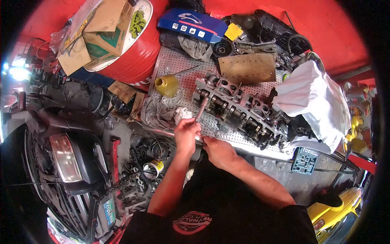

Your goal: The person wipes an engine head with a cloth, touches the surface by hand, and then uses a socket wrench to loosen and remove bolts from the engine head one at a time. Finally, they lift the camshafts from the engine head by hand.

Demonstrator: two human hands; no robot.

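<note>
My left hand (187,133) is clenched around one steel bar (202,109), and my right hand (218,149) is curled at the front edge of the perforated surface (178,65); I cannot tell if it holds anything. One cylinder head (237,107) lies across the surface, with the bar's tip at its near end. On greasy metal, I reckon the bar could slip and bark my knuckles. One yellow bottle (166,85) and one white rag (183,114) sit beside it.
</note>
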